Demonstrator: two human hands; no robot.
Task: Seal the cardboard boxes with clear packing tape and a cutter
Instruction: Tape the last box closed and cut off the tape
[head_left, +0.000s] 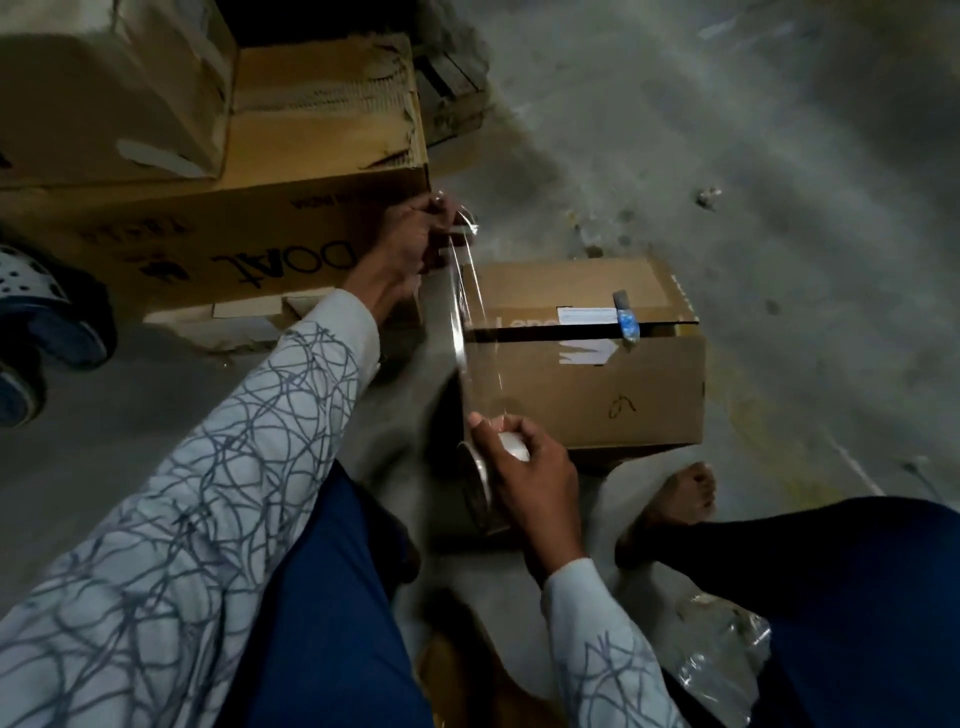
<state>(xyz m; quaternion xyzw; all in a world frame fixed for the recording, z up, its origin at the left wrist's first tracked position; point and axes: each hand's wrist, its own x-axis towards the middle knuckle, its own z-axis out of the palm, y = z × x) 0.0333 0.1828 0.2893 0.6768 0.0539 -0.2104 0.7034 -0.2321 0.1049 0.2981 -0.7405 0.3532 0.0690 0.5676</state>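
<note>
Observed: my left hand (410, 244) pinches the free end of the stretched clear packing tape strip (460, 322); my right hand (530, 467) grips the tape roll (478, 486). The strip runs near-to-far, just left of the small brown cardboard box (587, 379), crosswise to its unsealed seam. The right hand is nearer the box.

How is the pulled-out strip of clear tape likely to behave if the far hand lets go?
The strip looks thin and straight only because the left hand and the right hand on the roll pull it taut, so it would probably flop. It wrinkles near the pinch, so it may curl and stick to itself.
</note>
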